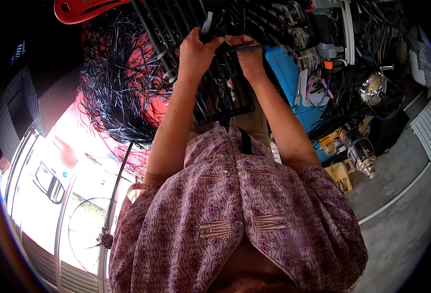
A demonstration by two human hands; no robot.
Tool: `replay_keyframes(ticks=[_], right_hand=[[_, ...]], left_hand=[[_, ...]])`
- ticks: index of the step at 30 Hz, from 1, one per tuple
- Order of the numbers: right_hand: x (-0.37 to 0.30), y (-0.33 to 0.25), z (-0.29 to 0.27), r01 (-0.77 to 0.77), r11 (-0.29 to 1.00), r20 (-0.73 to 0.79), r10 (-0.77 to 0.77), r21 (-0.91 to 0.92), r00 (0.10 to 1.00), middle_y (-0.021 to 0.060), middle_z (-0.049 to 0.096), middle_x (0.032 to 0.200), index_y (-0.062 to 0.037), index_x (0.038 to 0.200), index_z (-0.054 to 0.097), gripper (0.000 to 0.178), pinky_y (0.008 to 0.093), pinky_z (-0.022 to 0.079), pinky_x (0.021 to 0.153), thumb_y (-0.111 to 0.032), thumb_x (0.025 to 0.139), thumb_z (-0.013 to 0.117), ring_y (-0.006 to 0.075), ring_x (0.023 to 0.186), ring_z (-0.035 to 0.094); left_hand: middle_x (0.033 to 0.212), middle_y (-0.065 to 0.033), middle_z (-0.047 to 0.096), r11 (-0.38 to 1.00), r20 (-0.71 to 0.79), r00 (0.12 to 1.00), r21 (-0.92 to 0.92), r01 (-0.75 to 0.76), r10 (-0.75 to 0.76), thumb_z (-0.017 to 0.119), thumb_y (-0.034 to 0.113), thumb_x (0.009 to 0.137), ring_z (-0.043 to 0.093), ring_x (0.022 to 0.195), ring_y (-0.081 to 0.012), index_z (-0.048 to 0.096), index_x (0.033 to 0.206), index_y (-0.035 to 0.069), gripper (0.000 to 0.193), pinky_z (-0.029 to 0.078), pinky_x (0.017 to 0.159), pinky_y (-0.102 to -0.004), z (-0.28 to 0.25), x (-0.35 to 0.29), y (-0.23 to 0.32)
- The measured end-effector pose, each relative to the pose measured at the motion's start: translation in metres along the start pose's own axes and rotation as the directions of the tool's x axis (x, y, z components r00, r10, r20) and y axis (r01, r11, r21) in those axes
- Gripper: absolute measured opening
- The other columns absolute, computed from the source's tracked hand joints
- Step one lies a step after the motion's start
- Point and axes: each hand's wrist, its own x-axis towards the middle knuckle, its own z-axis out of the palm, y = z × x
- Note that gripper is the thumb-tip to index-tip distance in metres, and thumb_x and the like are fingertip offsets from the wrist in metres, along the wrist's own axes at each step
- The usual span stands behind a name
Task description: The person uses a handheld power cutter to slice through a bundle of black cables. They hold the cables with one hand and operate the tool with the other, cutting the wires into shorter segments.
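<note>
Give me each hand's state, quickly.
Left hand: closed; what it holds, if anything, cannot be told.
Right hand: closed, apparently holding a black strip.

The left hand [196,53] and right hand [249,56] nearly meet over a black rod frame [164,24], the right one gripping a dark strip [247,48]. Tangled dark strips [120,73] heap at left; a blue case [280,68] sits at right, a wire-caged fan [106,240] lower left.
</note>
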Motion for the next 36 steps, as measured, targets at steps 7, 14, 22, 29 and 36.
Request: replay_keyframes(ticks=[7,14,22,29,36], right_hand=[[-0.002,0.005,0.007,-0.021,0.996,-0.084,0.013,-0.084,0.996,-0.0006,0.061,0.079,-0.0012,0.081,0.065,0.018,0.0214,0.044,0.070,-0.015,0.084,0.076,0.0059,0.072,0.054],[0.009,0.039,-0.016,0.011,0.997,-0.097,-0.004,0.071,0.995,0.0021,0.063,0.088,0.0018,0.090,0.066,0.025,0.0286,0.044,0.086,-0.023,0.090,0.064,0.0121,0.091,0.058],[-0.001,0.022,0.007,0.014,1.000,-0.027,-0.014,-0.026,1.000,0.0007,0.060,0.080,0.0008,0.083,0.062,0.021,0.0254,0.048,0.074,-0.017,0.085,0.072,0.0102,0.080,0.060],[-0.003,0.017,0.011,-0.010,0.998,-0.071,0.005,-0.065,0.997,-0.0023,0.055,0.073,-0.0009,0.080,0.060,0.023,0.0229,0.041,0.062,-0.018,0.083,0.075,0.0067,0.068,0.051],[-0.003,0.016,0.009,-0.026,0.978,-0.076,0.011,-0.209,0.997,-0.0037,0.049,0.068,-0.0027,0.079,0.060,0.026,0.0257,0.037,0.061,-0.025,0.087,0.070,0.0068,0.066,0.043]], left_hand=[[0.073,-0.0154,0.068,0.995,-0.003,1.000,0.101,0.002,-0.002,0.076,0.022,0.075,0.069,0.069,-0.0247,0.067,0.089,-0.002,0.030,0.052,0.066,-0.0352,-0.010,-0.004,0.006],[0.071,-0.0158,0.067,0.983,-0.068,0.998,0.181,0.014,-0.002,0.075,0.022,0.075,0.068,0.063,-0.0253,0.066,0.088,-0.004,0.030,0.052,0.060,-0.0360,0.000,0.000,-0.014],[0.072,-0.0179,0.066,0.983,-0.113,0.994,0.182,0.019,0.001,0.077,0.021,0.074,0.067,0.062,-0.0263,0.062,0.091,-0.005,0.035,0.052,0.060,-0.0366,0.001,0.001,-0.017],[0.077,-0.0225,0.066,0.993,-0.008,0.996,0.077,0.094,-0.094,0.078,0.026,0.073,0.068,0.078,-0.0374,0.059,0.089,-0.004,0.038,0.053,0.069,-0.0419,-0.005,0.002,-0.012],[0.076,-0.0214,0.066,0.994,0.029,0.999,0.102,-0.027,0.024,0.079,0.026,0.071,0.070,0.070,-0.0322,0.059,0.088,-0.006,0.041,0.054,0.063,-0.0386,-0.012,0.002,-0.012]])
